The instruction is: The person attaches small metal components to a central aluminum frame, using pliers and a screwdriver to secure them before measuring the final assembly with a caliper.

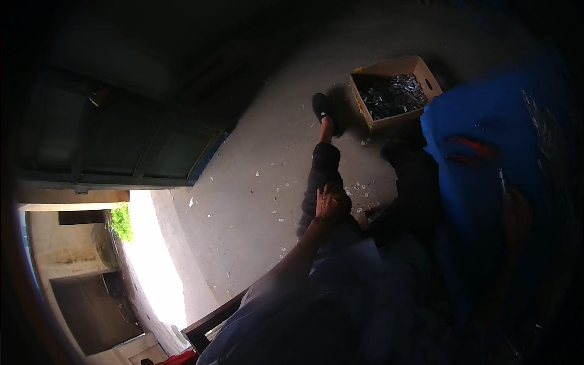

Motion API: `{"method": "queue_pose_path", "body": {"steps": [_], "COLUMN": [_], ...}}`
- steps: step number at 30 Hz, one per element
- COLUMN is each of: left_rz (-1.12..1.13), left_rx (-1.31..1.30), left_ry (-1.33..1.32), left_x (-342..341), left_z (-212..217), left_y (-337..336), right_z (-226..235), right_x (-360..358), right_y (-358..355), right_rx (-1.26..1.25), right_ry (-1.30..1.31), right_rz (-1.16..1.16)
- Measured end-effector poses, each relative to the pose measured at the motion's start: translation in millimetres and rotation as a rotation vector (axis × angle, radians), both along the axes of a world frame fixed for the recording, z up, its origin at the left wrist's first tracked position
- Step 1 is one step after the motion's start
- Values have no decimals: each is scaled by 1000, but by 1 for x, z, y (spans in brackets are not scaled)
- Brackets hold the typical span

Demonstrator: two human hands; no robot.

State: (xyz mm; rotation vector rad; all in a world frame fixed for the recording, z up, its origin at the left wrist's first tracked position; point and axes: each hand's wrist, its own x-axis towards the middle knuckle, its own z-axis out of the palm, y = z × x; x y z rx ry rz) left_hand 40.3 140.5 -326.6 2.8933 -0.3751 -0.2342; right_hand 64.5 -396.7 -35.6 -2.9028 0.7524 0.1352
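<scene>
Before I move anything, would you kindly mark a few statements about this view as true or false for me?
1. The left hand rests on the person's left leg. True.
2. The cardboard box is empty. False: many small, shiny pieces lie in it.
3. A red-handled tool lies on the blue-covered surface. True.
4. The right hand is inside the box. False: it is over the blue-covered surface, in dim light.
5. The dark shoe is left of the box in the picture. True.
</scene>
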Motion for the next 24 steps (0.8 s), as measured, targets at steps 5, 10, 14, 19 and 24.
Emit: {"method": "queue_pose_path", "body": {"steps": [5, 10, 14, 19, 24], "left_rz": [13, 61, -18, -40, -46], "left_rx": [-113, -141, -250, -225, -164], "left_ry": [348, 36, -83, -170, -172], "left_x": [35, 3, 12, 9, 8], "left_z": [60, 10, 26, 41, 38], "left_y": [-42, 2, -10, -15, -12], "right_z": [17, -20, -23, -22, -22], "right_x": [-16, 7, 2, 5, 7], "right_y": [-10, -8, -14, -8, -4], "right_rx": [38, 352, 255, 261, 263], "right_ry": [-97, -474, -643, -709, -749], "right_rz": [52, 277, 353, 379, 365]}}
